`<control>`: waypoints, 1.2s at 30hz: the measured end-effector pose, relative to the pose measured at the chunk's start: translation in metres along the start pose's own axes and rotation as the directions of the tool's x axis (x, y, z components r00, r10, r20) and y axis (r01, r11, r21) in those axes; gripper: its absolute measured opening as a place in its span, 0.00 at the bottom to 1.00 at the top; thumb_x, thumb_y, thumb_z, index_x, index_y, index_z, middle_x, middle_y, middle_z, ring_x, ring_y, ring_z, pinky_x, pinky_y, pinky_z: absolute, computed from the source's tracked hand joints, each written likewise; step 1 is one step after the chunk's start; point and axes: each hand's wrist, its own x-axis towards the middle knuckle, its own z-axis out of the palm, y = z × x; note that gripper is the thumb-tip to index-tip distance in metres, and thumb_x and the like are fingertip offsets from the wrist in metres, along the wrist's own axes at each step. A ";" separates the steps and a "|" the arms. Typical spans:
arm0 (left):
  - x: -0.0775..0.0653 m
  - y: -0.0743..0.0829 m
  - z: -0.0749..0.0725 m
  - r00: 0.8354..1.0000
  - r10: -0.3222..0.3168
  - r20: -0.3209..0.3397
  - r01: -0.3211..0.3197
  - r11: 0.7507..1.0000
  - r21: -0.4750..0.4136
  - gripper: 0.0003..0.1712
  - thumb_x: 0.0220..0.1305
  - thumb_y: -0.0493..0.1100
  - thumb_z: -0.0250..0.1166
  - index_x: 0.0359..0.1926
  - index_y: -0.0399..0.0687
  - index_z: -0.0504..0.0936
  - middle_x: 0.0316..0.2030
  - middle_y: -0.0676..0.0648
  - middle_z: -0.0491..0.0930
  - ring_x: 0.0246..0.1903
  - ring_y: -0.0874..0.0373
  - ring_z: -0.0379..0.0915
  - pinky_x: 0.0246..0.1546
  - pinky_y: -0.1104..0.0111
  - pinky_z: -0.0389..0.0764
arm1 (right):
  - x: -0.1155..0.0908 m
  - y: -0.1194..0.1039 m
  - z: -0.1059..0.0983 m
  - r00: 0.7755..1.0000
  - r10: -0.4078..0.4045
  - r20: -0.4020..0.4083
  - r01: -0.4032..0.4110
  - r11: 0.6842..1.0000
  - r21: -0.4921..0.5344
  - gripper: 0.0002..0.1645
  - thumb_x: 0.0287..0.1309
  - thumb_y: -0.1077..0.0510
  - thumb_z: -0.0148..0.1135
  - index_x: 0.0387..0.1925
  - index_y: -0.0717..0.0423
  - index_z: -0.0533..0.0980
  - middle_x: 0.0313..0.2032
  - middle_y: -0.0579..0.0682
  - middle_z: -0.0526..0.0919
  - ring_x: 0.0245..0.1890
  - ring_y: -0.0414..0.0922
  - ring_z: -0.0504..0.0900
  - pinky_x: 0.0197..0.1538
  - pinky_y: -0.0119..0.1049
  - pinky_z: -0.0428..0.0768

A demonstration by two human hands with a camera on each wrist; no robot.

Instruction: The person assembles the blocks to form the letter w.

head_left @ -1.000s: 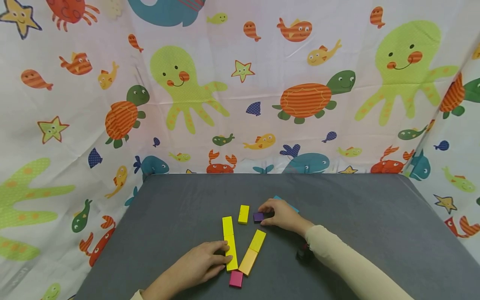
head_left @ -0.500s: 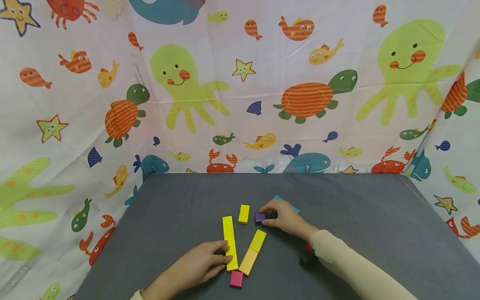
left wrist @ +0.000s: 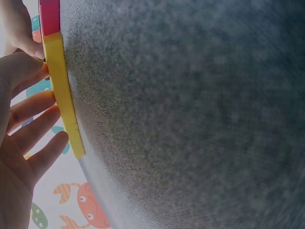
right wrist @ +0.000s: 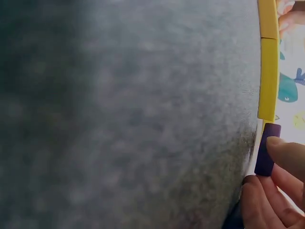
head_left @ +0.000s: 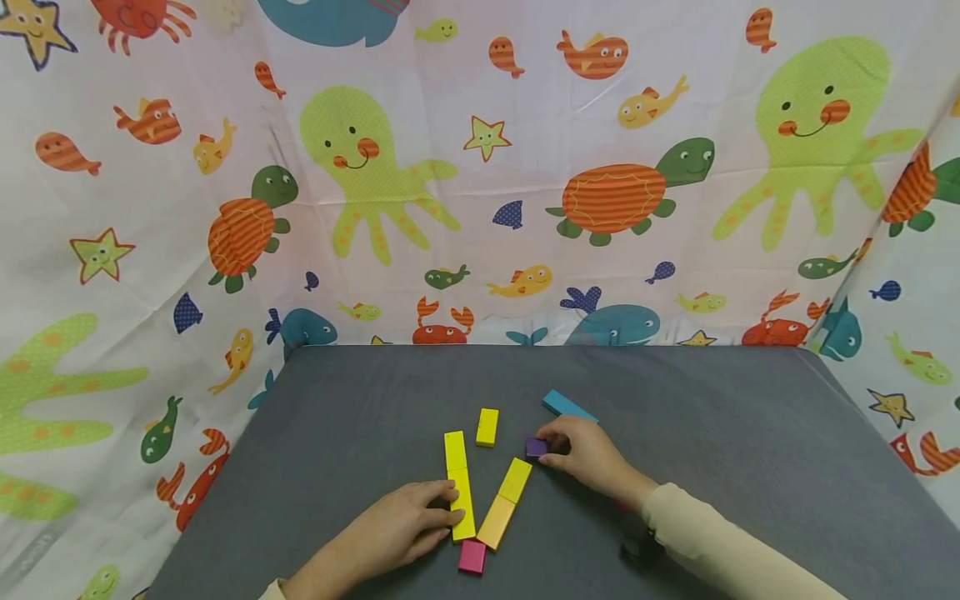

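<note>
My right hand (head_left: 596,458) pinches a small purple block (head_left: 536,448) between thumb and fingers; the right wrist view shows the purple block (right wrist: 267,151) near the end of a yellow block (right wrist: 268,78). On the left, my left hand (head_left: 397,525) rests its outstretched fingertips against a long yellow block (head_left: 463,508), with a shorter yellow block (head_left: 455,450) in line beyond it. A second line slants alongside: a yellow block (head_left: 515,481) and a light orange block (head_left: 497,523). Both lines meet at a pink block (head_left: 472,557) nearest me.
A separate yellow block (head_left: 487,427) lies beyond the two lines. Behind the right hand is a blue block (head_left: 561,404), partly covered. Something red, mostly hidden, shows under the right wrist. A printed curtain (head_left: 480,192) stands behind the grey table (head_left: 360,408).
My right hand has carried the purple block to the right and slightly toward me, away from the separate yellow block. More of the blue block now shows. The left hand stays still.
</note>
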 end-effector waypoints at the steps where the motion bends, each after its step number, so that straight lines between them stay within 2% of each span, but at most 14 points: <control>1: 0.000 0.000 0.000 1.000 0.002 -0.001 -0.002 1.000 -0.001 0.19 0.69 0.50 0.62 0.60 0.68 0.80 0.61 0.54 0.77 0.57 0.60 0.76 0.57 0.61 0.82 | -0.001 0.001 0.000 1.000 0.000 0.003 0.000 1.000 -0.008 0.17 0.52 0.54 0.74 0.46 0.49 0.83 0.40 0.42 0.85 0.36 0.37 0.82 0.41 0.29 0.82; 9: 0.000 0.000 -0.001 1.000 0.005 -0.002 -0.005 1.000 -0.001 0.20 0.69 0.50 0.62 0.60 0.67 0.80 0.60 0.54 0.77 0.57 0.60 0.76 0.56 0.61 0.82 | -0.001 0.015 -0.005 1.000 0.003 -0.018 -0.003 1.000 -0.029 0.17 0.51 0.55 0.75 0.44 0.50 0.84 0.39 0.42 0.84 0.39 0.40 0.81 0.45 0.37 0.84; 15: 0.000 0.000 0.000 1.000 -0.004 0.004 0.004 1.000 -0.005 0.20 0.69 0.50 0.62 0.60 0.67 0.80 0.61 0.54 0.77 0.57 0.60 0.76 0.57 0.60 0.82 | 0.000 0.006 -0.001 1.000 0.020 0.020 -0.020 1.000 0.013 0.18 0.52 0.55 0.74 0.46 0.50 0.84 0.39 0.42 0.84 0.40 0.40 0.80 0.46 0.36 0.83; 23: 0.000 -0.001 0.001 1.000 0.009 -0.015 -0.008 1.000 0.010 0.19 0.68 0.50 0.63 0.59 0.67 0.81 0.60 0.54 0.77 0.56 0.61 0.77 0.56 0.61 0.83 | 0.004 0.001 0.005 0.998 0.047 0.034 -0.047 0.999 -0.004 0.18 0.52 0.54 0.75 0.46 0.48 0.84 0.40 0.40 0.84 0.40 0.38 0.79 0.46 0.32 0.82; 31: 0.000 -0.002 0.002 0.999 0.018 -0.031 -0.017 1.000 0.021 0.19 0.68 0.50 0.63 0.59 0.67 0.81 0.60 0.55 0.78 0.57 0.61 0.77 0.56 0.61 0.83 | 0.004 0.002 0.006 0.999 0.037 0.039 -0.037 0.999 0.004 0.18 0.51 0.56 0.75 0.46 0.48 0.84 0.40 0.41 0.84 0.40 0.39 0.79 0.45 0.32 0.82; 36: 0.000 -0.002 0.003 1.000 0.010 -0.019 -0.010 1.000 0.018 0.19 0.68 0.50 0.63 0.59 0.67 0.81 0.60 0.55 0.77 0.57 0.60 0.76 0.57 0.60 0.83 | 0.004 0.003 0.006 0.999 0.031 0.040 -0.031 0.999 0.004 0.19 0.51 0.56 0.75 0.47 0.49 0.84 0.41 0.41 0.84 0.40 0.39 0.79 0.45 0.32 0.82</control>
